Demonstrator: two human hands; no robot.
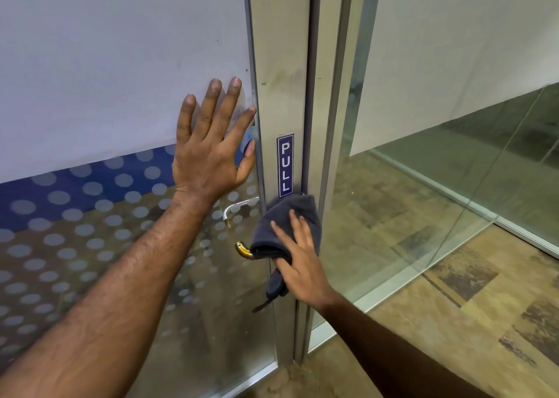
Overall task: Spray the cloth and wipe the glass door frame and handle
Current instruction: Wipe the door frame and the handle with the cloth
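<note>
- The dark grey cloth (287, 225) is bunched against the metal door frame (279, 65), just below a blue PULL sticker (285, 165), and covers most of the handle (244, 250), whose curved brass-coloured end shows at the cloth's left edge.
- The right hand (302, 264) presses the cloth flat to the frame, fingers extended and slightly apart on top of it, thumb under its lower fold; a strip of cloth hangs below.
- The left hand (211, 149) lies flat on the glass door (90, 65) beside the frame, fingers spread wide, holding nothing.
- A second handle (239, 207) shows through the dotted glass.
</note>
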